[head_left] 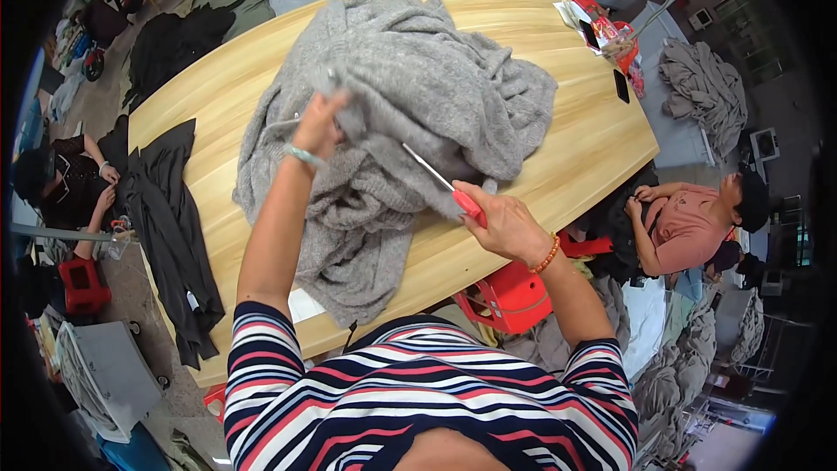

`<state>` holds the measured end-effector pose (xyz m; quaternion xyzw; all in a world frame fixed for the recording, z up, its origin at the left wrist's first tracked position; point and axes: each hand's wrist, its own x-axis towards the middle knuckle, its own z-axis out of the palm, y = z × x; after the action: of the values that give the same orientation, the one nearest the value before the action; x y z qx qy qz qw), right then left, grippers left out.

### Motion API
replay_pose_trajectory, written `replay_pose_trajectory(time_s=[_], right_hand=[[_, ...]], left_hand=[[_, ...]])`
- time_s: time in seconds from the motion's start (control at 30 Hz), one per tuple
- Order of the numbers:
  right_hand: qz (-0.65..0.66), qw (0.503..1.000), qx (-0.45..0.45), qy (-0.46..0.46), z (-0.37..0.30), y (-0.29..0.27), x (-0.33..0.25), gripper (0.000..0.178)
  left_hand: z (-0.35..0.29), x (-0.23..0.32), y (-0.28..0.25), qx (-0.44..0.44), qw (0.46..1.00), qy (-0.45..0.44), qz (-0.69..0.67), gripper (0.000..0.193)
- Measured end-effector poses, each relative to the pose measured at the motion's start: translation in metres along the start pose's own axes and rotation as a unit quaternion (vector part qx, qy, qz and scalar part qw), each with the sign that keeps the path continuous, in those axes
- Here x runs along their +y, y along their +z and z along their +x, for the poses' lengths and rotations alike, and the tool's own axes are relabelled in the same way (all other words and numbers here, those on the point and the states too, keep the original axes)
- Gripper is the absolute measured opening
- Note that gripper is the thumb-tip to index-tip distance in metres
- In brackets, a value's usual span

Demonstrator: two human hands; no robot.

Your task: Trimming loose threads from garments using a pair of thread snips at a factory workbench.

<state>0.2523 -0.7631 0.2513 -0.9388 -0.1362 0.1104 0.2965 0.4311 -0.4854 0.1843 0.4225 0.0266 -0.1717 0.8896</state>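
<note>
Toward twelve o'clock from the middle of the view, a heap of grey knit fabric (436, 78) spreads over the pale wooden table (597, 131), its lower folds trailing down to about seven o'clock near the table's close edge. The person's left hand (321, 126), at half past ten, reaches over the heap; its fingers are curled and blurred against a raised fold, with knit beyond them toward twelve and below them toward six, and whether they pinch the cloth one cannot tell. At three o'clock, the right hand (504, 225) has its fingers closed around the handle of a red-handled tool (470, 207), whose slim metal blade points toward ten o'clock over the knit; the fabric's edge lies just beside those fingers, on their nine o'clock side, though contact with the cloth cannot be made out. As for labels, a small white tag (192, 301) shows at eight o'clock on a dark garment (166, 218) draped along the table's end, and a white paper (305, 304) lies nearer in, partly hidden by the arm. At half past one sits a red package (613, 34) with pale printing too small to read, a dark phone (621, 85) just beyond at two.
</note>
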Motion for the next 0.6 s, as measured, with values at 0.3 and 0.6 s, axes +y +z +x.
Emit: replay_pose_trajectory(time_s=[0.3, 0.6], right_hand=[[-0.031, 0.993, -0.109, 0.030, 0.007, 0.002, -0.008, 0.046], [-0.033, 0.992, -0.121, 0.009, 0.015, -0.010, -0.006, 0.046]], left_hand=[[-0.018, -0.070, -0.029, 0.106, 0.993, -0.019, 0.045, 0.016], [-0.032, -0.064, -0.018, 0.079, 0.989, -0.014, 0.124, 0.020]])
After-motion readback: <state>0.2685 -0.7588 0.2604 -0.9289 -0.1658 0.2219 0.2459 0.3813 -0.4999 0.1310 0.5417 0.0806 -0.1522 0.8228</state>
